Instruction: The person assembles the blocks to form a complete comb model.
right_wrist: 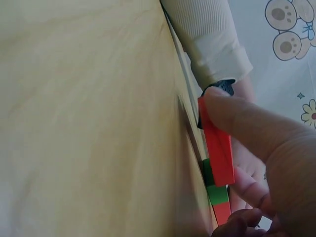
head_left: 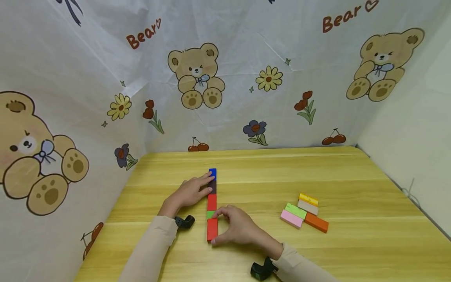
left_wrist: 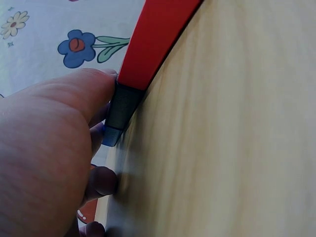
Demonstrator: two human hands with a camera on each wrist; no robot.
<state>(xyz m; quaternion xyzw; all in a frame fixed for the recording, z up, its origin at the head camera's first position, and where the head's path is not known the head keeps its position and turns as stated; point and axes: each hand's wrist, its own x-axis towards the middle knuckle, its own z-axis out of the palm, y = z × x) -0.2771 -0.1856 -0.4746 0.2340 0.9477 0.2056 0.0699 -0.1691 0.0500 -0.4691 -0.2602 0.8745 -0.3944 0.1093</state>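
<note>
A straight row of blocks runs away across the table: a red block (head_left: 212, 230) nearest, then a green block (head_left: 210, 214), another red block (head_left: 212, 202), a black block (head_left: 212, 187) and a blue block (head_left: 213, 171) at the far end. My right hand (head_left: 241, 225) pinches the nearest red block by its ends, thumb at the near end and index finger by the green one. With its fingers extended, my left hand (head_left: 190, 191) touches the black and blue blocks. In the left wrist view its thumb (left_wrist: 94, 89) lies near the red-black joint.
Right of the row lies a loose cluster of blocks: yellow (head_left: 308, 199), beige (head_left: 307, 207), light green (head_left: 295, 211), pink (head_left: 291, 219) and orange (head_left: 316, 222). A bear-print cloth (head_left: 232, 113) hangs behind the wooden table (head_left: 352, 250) and along its left side.
</note>
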